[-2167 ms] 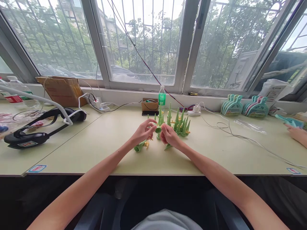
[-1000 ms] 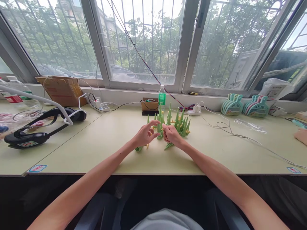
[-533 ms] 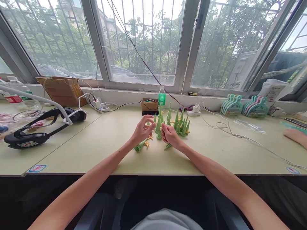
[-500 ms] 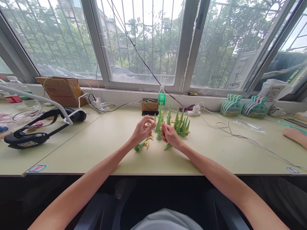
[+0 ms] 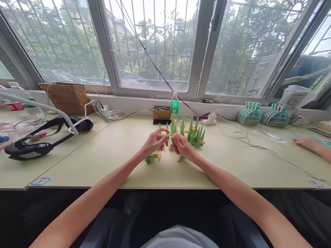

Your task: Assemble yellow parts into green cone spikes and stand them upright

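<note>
My left hand (image 5: 156,141) is closed in a pinch, its fingertips close to those of my right hand (image 5: 181,144). The right fingers are also pinched together. Something small sits at the fingertips between them, too small and hidden to name. Behind the hands, several green plastic cone-shaped spikes (image 5: 190,132) stand point up, some with small yellow valve-like pieces at the side. Below my left hand lies a hollow green spike (image 5: 148,160) on its side, beside a few loose yellow pieces (image 5: 158,156). Another spike's tip (image 5: 180,158) shows under my right hand.
A green-labelled bottle (image 5: 174,104) and a small cardboard box (image 5: 161,113) stand at the back. Black headgear (image 5: 38,144) lies left. Teal hangers (image 5: 249,113) and white cables (image 5: 243,137) are right, near another person's hand (image 5: 306,141).
My two hands have come slightly closer, and the right fingertips have tilted toward the left ones. At the far right, the other person's hand has moved leftward.
</note>
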A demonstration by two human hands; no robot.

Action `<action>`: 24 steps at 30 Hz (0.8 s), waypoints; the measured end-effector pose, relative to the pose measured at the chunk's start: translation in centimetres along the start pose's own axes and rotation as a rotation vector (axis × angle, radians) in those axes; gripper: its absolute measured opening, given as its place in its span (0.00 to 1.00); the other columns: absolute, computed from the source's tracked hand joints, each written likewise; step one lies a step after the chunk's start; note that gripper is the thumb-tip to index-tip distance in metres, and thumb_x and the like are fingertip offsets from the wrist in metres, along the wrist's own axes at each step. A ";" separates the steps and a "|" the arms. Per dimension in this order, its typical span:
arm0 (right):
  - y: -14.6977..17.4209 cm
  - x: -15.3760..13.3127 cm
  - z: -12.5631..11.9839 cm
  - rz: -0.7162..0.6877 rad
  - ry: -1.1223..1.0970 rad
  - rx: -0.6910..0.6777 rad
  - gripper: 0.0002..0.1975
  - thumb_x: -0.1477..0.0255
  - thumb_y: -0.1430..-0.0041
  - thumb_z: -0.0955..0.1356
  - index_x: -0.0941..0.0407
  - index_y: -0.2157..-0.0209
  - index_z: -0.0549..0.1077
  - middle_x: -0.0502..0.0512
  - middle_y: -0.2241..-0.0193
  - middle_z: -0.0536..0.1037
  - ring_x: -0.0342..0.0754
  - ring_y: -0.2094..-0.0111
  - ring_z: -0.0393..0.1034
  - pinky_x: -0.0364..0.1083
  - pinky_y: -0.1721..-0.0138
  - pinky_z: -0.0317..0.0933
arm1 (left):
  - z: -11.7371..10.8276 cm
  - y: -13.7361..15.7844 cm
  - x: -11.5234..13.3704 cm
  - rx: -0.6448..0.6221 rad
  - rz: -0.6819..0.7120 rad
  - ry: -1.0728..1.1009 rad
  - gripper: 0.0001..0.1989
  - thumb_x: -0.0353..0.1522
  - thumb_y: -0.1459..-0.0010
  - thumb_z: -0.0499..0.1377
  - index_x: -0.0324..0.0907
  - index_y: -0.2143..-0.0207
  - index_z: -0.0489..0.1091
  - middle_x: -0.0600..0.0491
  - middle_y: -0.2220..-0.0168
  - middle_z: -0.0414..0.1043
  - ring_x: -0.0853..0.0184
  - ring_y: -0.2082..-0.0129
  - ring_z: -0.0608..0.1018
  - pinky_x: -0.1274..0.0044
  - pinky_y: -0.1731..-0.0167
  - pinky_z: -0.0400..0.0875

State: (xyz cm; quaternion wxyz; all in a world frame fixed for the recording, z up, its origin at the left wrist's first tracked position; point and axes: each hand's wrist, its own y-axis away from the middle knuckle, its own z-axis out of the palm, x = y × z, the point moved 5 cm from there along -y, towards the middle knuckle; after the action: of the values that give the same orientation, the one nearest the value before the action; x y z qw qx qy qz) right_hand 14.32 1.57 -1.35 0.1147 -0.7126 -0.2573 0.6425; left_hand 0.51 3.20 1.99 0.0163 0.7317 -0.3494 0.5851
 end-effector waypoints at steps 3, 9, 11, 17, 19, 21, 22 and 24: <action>0.1 0.0 0.0 0.019 0.023 -0.005 0.22 0.50 0.34 0.57 0.53 0.71 0.57 0.40 0.86 0.62 0.36 0.89 0.53 0.37 0.86 0.50 | -0.1 0.0 0.0 0.009 -0.001 -0.003 0.21 0.46 0.41 0.59 0.41 0.53 0.64 0.57 0.77 0.71 0.76 0.86 0.69 0.84 0.86 0.64; 0.3 0.0 0.1 0.034 0.024 -0.018 0.21 0.51 0.33 0.56 0.53 0.70 0.58 0.40 0.86 0.63 0.36 0.90 0.53 0.37 0.87 0.48 | -0.3 0.1 0.3 0.031 0.001 -0.031 0.24 0.46 0.45 0.62 0.41 0.53 0.63 0.56 0.75 0.72 0.74 0.85 0.70 0.83 0.85 0.65; 0.3 0.2 0.1 0.047 0.019 -0.020 0.21 0.50 0.33 0.56 0.53 0.70 0.58 0.40 0.86 0.64 0.37 0.90 0.54 0.37 0.87 0.49 | -0.3 0.1 0.3 0.032 0.001 -0.040 0.25 0.47 0.45 0.62 0.41 0.53 0.63 0.56 0.75 0.71 0.74 0.84 0.71 0.83 0.85 0.65; 0.2 0.5 0.0 0.062 0.000 -0.033 0.23 0.49 0.34 0.56 0.53 0.73 0.57 0.41 0.88 0.63 0.37 0.90 0.54 0.38 0.87 0.49 | -0.3 0.1 0.1 0.018 0.023 -0.075 0.24 0.46 0.45 0.63 0.42 0.53 0.62 0.59 0.77 0.67 0.74 0.84 0.69 0.83 0.84 0.64; 0.2 0.5 -0.1 0.060 -0.004 -0.034 0.25 0.49 0.34 0.56 0.53 0.75 0.56 0.42 0.88 0.63 0.38 0.90 0.55 0.38 0.88 0.49 | -0.2 0.2 0.0 0.008 0.032 -0.093 0.25 0.46 0.46 0.63 0.42 0.52 0.62 0.59 0.77 0.67 0.74 0.84 0.69 0.82 0.84 0.64; 0.2 0.6 -0.2 0.072 -0.010 -0.028 0.26 0.48 0.35 0.57 0.54 0.76 0.57 0.44 0.88 0.64 0.38 0.90 0.55 0.39 0.88 0.49 | -0.2 0.2 0.0 0.000 0.041 -0.120 0.25 0.45 0.46 0.63 0.42 0.52 0.62 0.59 0.76 0.68 0.74 0.83 0.69 0.82 0.83 0.65; 0.2 0.6 -0.3 0.083 -0.017 -0.022 0.26 0.47 0.36 0.57 0.54 0.77 0.57 0.44 0.88 0.64 0.39 0.90 0.55 0.39 0.89 0.49 | -0.1 0.2 0.0 -0.001 0.045 -0.137 0.25 0.45 0.47 0.64 0.42 0.52 0.62 0.58 0.75 0.68 0.74 0.83 0.69 0.82 0.83 0.65; 0.2 0.6 -0.4 0.109 -0.036 -0.013 0.27 0.46 0.37 0.58 0.53 0.78 0.57 0.45 0.88 0.64 0.39 0.90 0.55 0.40 0.89 0.49 | -0.1 0.3 0.0 0.004 0.057 -0.171 0.26 0.45 0.48 0.65 0.43 0.52 0.62 0.57 0.73 0.69 0.75 0.83 0.69 0.81 0.82 0.66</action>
State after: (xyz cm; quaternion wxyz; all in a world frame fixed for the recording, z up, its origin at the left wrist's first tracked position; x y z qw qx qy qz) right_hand 14.75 1.78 -1.93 0.0701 -0.7147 -0.2244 0.6587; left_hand 0.26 3.05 1.97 -0.0319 0.7687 -0.3693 0.5212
